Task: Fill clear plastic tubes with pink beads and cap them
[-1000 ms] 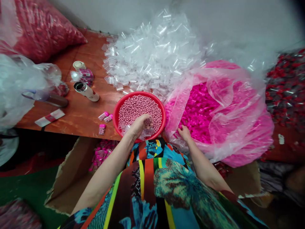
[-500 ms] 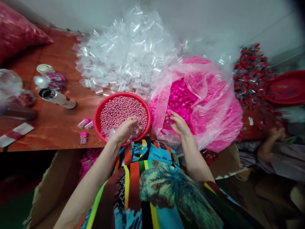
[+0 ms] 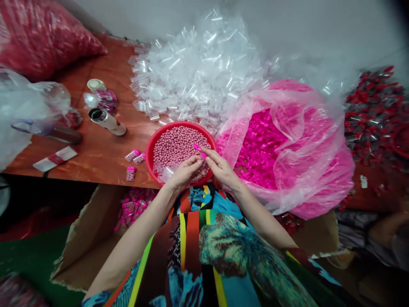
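Note:
My left hand (image 3: 188, 170) is closed over the front of a red bowl (image 3: 150, 164) of small pink beads (image 3: 179, 143). It seems to hold a small clear plastic container, mostly hidden by the fingers. My right hand (image 3: 220, 168) meets it from the right, its fingers pinching bright pink caps (image 3: 197, 147); one cap sticks up past the fingertips and another is at the left fingers. Several clear containers (image 3: 166, 171) lie inside the bowl's front left. Beside the bowl, on the right, an opened plastic bag (image 3: 306, 149) holds many pink caps (image 3: 260, 147).
Behind the bowl rises a heap of clear containers (image 3: 198, 68). Filled, pink-capped containers (image 3: 131, 173) lie left of the bowl; more fill a cardboard box (image 3: 89, 238) below. A flask (image 3: 108, 122) leans at left. Red-and-clear pieces (image 3: 373, 115) are piled at right, near another person's blurred arm (image 3: 386, 228).
My right hand has moved left from the cap bag to my left hand over the bowl, carrying pink caps. The view has shifted left.

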Tool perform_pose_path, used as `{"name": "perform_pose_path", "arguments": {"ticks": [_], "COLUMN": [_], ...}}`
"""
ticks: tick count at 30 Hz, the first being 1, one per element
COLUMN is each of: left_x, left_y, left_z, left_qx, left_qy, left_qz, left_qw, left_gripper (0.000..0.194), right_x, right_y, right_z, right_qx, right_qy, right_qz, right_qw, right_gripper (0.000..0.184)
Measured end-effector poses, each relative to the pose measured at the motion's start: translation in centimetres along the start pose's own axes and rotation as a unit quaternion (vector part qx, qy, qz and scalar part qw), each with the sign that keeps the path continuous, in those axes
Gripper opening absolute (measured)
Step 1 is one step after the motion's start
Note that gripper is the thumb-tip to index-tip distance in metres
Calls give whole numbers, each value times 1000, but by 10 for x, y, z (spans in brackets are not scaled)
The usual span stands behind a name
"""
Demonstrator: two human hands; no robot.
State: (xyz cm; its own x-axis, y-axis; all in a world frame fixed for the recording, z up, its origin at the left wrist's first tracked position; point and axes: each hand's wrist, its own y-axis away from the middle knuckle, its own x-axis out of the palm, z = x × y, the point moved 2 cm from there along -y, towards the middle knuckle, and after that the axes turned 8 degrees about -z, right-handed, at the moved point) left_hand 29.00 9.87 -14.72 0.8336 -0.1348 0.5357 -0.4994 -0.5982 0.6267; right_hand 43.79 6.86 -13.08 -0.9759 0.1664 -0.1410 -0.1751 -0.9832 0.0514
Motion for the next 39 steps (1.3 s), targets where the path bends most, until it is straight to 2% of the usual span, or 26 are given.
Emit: {"name": "perform_pose_path", "arguments": {"ticks": [3, 7, 12, 18, 22, 28, 31, 35, 39], "left_x": [-1, -6, -19, -30, -38, -51, -53, -49, -46], "left_y": [4, 3, 3, 5, 5, 8, 10, 12, 11], "left_z": [-1, -2, -8, -10, -9, -10, -11, -12, -11], "left_qx": [-3, 0, 6, 17, 24, 1, -5, -18, -8], "left_qy": [15, 27, 17, -8, -15, -19, 20, 41, 55], "left_qz": [3, -5, -36, -85, -113, -123, -123, -118, -120], "left_qw": [1000, 1000, 999, 996, 993, 992, 992, 992, 991], "left_gripper": [35, 34, 25, 12, 11, 12, 11, 7, 12], "right_x": [-7, -7, -5, 6, 14, 23, 24, 25, 26], "right_y": [-4, -15, -23, -26, -25, -21, -20, -22, -23], "right_z": [5, 8, 8, 11, 10, -2, -9, -10, -7], "right_qx": [-64, -103, -81, -99, -90, -68, -59, -84, -108], "right_qy": [76, 115, 100, 115, 117, 83, 84, 113, 165], "right_qz": [26, 32, 8, 60, 76, 50, 42, 62, 79], "right_qw": [995, 988, 992, 987, 986, 993, 994, 988, 977], "right_gripper": [37, 33, 23, 20, 21, 19, 20, 21, 21]}}
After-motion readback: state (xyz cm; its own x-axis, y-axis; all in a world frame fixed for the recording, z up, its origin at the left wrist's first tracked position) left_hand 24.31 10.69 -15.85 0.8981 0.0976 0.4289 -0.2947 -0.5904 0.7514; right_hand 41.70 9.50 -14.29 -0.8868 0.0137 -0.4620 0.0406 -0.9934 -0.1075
